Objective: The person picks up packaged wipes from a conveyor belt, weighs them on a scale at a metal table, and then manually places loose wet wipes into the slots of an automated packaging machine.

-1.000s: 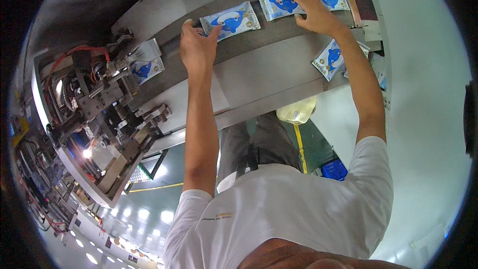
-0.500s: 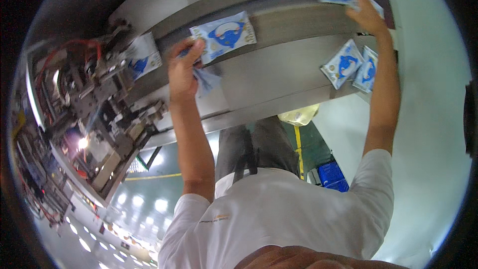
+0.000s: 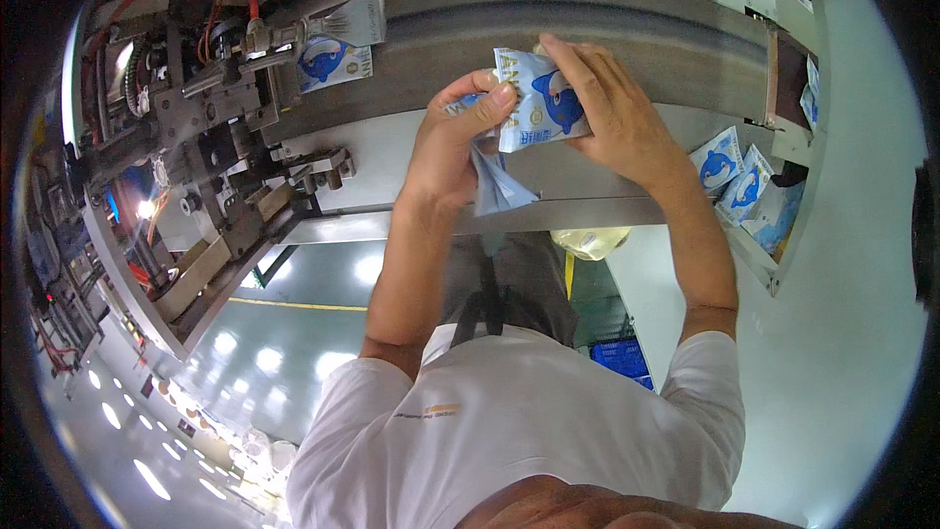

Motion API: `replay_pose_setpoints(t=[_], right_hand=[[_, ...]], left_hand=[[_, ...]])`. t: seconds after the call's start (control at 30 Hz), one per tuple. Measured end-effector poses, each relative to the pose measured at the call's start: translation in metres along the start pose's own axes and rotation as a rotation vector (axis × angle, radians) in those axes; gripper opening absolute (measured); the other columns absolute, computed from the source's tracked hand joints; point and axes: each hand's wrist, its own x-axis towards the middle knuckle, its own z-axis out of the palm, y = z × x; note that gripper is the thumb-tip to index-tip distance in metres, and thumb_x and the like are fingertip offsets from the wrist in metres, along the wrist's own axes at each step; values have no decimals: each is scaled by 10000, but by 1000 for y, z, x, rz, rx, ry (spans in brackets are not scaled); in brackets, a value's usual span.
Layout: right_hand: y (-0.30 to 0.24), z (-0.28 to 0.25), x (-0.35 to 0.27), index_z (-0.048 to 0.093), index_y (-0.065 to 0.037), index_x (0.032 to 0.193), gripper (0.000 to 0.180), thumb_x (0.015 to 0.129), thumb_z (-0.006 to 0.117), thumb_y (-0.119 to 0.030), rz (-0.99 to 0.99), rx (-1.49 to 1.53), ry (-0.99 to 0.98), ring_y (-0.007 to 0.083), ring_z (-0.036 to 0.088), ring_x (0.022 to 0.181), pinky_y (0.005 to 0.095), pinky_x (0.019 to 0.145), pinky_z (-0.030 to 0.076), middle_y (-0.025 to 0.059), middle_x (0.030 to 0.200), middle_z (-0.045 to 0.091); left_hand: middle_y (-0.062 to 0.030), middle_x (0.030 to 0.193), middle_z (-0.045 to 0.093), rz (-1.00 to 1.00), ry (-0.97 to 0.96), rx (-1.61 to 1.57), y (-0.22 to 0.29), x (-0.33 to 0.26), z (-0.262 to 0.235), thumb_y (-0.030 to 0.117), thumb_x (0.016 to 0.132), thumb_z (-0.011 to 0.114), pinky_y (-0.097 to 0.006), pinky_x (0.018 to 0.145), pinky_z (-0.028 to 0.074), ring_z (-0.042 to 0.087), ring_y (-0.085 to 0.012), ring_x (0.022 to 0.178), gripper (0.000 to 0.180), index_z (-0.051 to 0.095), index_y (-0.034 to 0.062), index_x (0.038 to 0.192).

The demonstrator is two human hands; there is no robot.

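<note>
Over the conveyor, a blue-and-white packet (image 3: pixel 537 118) with a whale picture is held between my two hands. My left hand (image 3: pixel 446 152) pinches its left edge with the thumb on top. A crumpled pale-blue piece (image 3: pixel 501 188), cloth or film, I cannot tell which, hangs below that same hand. Fingers of my right hand (image 3: pixel 622 118) curl over the packet's right end. On the belt at the left, another whale packet (image 3: pixel 333 61) lies partly under the machine's parts.
A metal machine (image 3: pixel 211 88) with red tubes stands at the left end of the conveyor belt (image 3: pixel 666 49). Two packets (image 3: pixel 720 165) lie on the right ledge, beside an opening with more packets (image 3: pixel 778 216). Blue crates (image 3: pixel 622 360) stand on the floor.
My right hand has come back from the belt's far right end to the packet. My left hand has moved right with the packet. Another packet shows at the machine's outlet.
</note>
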Motion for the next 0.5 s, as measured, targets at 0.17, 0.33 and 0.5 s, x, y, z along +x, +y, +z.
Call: replay_pose_setpoints(t=[0.17, 0.33, 0.5], right_hand=[[-13, 1, -13, 391, -49, 1530, 780, 929, 717, -425, 360, 1167, -239, 314, 652, 1181, 450, 1026, 520, 173, 1341, 628], [-4, 23, -25, 472, 9, 1456, 804, 1023, 411, -666, 451, 1934, -376, 307, 710, 1063, 450, 975, 553, 200, 1253, 672], [-1, 37, -33, 483, -26, 1472, 744, 1056, 325, -622, 644, 1891, -238, 296, 689, 1155, 453, 994, 560, 183, 1340, 652]], left_hand=[[37, 878, 647, 167, 32, 191, 6, 1, -9, 327, 971, 733, -230, 607, 406, 533, -58, 739, 263, 714, 89, 1079], [19, 871, 633, 151, -17, 264, -3, 11, -14, 369, 960, 746, -226, 613, 397, 539, -65, 769, 387, 701, 55, 1183], [19, 780, 642, 93, 77, 110, 1, 20, -7, 277, 946, 760, -236, 562, 393, 548, -70, 639, 227, 740, 61, 1010]])
